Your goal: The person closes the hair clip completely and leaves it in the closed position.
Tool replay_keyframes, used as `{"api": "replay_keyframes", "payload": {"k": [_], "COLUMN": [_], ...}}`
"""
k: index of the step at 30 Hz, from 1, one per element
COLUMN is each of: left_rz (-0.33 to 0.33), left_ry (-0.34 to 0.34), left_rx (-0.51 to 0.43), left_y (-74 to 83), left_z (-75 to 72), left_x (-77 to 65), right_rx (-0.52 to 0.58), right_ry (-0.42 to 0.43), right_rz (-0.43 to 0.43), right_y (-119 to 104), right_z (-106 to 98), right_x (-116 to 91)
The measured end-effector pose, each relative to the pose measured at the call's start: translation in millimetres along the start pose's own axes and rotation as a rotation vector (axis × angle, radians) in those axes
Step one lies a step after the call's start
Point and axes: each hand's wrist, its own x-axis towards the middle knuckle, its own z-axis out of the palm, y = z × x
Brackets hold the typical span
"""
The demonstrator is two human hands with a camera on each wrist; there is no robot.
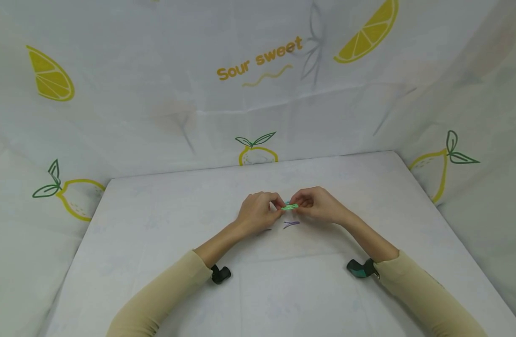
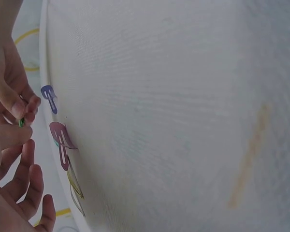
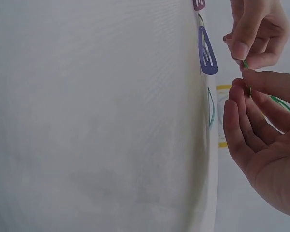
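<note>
A small green snap hair clip is held up between my two hands over the middle of the table. My left hand pinches its left end between thumb and fingertips, and my right hand pinches the right end. Much of the clip is hidden by fingertips in both wrist views. Just in front of the hands, a purple hair clip lies open on the table. The left wrist view also has a mauve hair clip and a yellow one lying near my left hand. Below my right hand is a teal clip.
A white cloth covers the table. Behind it hangs a white curtain printed with lemons. Dark wrist devices stick out beneath both beige sleeves.
</note>
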Motion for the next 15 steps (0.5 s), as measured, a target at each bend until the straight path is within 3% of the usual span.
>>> {"api": "replay_keyframes", "payload": {"k": [15], "left_rz": [-0.038], "left_ry": [-0.052], "left_rx": [0.013], "left_y": [-1.4], "left_z": [-1.4], "left_x": [-0.3], "right_rx": [-0.078], "right_ry": [-0.017], "right_rz": [0.037], "right_y": [2.0], "right_z": [-0.3], "right_x": [2.5]}}
